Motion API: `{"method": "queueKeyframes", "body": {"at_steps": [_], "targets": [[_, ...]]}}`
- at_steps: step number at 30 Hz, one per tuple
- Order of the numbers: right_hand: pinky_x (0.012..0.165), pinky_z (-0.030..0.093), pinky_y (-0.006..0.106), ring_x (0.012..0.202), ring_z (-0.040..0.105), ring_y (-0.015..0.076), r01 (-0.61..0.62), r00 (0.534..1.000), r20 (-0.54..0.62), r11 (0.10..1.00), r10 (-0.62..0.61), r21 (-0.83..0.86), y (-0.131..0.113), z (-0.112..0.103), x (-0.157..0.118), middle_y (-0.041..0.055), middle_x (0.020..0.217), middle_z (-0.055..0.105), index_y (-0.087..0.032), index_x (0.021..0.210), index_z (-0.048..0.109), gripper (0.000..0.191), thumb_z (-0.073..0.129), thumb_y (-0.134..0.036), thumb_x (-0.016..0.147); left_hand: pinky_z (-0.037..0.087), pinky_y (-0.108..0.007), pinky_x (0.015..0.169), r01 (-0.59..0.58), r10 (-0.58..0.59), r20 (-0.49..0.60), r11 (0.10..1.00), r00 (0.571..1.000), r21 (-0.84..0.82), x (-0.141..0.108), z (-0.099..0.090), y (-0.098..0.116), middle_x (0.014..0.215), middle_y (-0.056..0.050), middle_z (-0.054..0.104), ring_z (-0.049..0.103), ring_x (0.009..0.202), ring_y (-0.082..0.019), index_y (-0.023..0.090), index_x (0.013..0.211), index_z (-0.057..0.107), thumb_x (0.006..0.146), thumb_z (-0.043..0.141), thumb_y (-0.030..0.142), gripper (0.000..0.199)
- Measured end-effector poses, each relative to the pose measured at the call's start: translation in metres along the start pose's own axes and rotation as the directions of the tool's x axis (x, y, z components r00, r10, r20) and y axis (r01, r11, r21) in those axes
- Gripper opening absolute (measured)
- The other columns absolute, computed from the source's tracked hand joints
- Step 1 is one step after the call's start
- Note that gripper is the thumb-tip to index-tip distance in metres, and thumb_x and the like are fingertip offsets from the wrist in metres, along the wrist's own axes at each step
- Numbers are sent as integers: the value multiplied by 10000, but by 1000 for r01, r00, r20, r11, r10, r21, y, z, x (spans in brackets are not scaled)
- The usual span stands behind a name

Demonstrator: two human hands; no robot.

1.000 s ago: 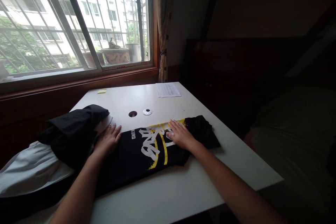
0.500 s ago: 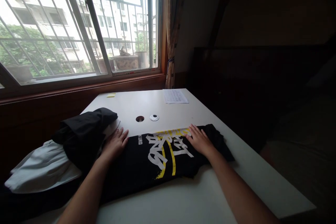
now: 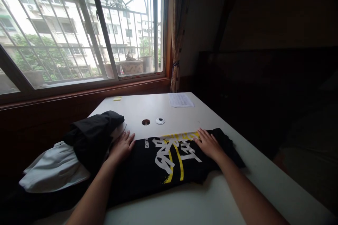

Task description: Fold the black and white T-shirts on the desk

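The shirt lies across the bench at six o'clock, seemingly doubled over, its far edge roughly straight. Both hands are open and grip nothing: the left hand rests at the shirt's ten o'clock, the right hand at two, flat on the cloth, presumably to keep it smooth. At nine o'clock the heap sits aside, perhaps to leave room. The left forearm hides part of the shirt, the right hand covers some print, and lower layers are hidden. Near seven o'clock, dark cloths merge.
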State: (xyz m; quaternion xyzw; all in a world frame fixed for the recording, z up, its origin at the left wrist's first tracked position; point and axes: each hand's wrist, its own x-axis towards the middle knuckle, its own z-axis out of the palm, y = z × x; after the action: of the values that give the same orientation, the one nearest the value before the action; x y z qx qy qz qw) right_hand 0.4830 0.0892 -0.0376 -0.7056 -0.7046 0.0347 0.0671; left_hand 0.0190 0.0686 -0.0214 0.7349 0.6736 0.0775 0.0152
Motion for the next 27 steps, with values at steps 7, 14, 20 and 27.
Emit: {"method": "queueKeyframes", "body": {"at_steps": [7,14,20,27], "targets": [[1244,177,505,1552,215,265,-64,997,-46,997,62,-33,4,3,1,85,1685,248,-220,1580,381,667,236,-577,1036,235,-457,1224,-1,0,19,999,1000,32,2,0,-1,1664,-83,323,249,1549,-273,296,1541,437,1046,330,480,540],[1239,187,507,1545,237,276,-89,994,-60,995,86,-41,7,6,3,99,1677,271,-237,1568,408,644,244,-569,1042,240,-486,1218,4,-5,48,1000,999,9,2,-3,1,1671,-107,295,234,1552,-298,274,1546,436,1041,340,477,552],[1235,205,503,1537,258,271,-90,994,-75,994,85,-66,6,7,2,103,1664,304,-234,1555,428,622,267,-548,1043,242,-474,1217,2,-2,26,1000,1000,-1,2,1,0,1666,-93,311,248,1548,-288,281,1532,450,1034,362,462,537],[1233,195,523,1538,253,287,-93,993,-75,994,89,-57,9,7,2,97,1668,296,-269,1564,413,631,248,-578,1040,219,-450,1233,3,-3,44,1000,999,5,0,-4,2,1665,-84,319,247,1549,-275,275,1534,449,1039,343,467,541]]}}
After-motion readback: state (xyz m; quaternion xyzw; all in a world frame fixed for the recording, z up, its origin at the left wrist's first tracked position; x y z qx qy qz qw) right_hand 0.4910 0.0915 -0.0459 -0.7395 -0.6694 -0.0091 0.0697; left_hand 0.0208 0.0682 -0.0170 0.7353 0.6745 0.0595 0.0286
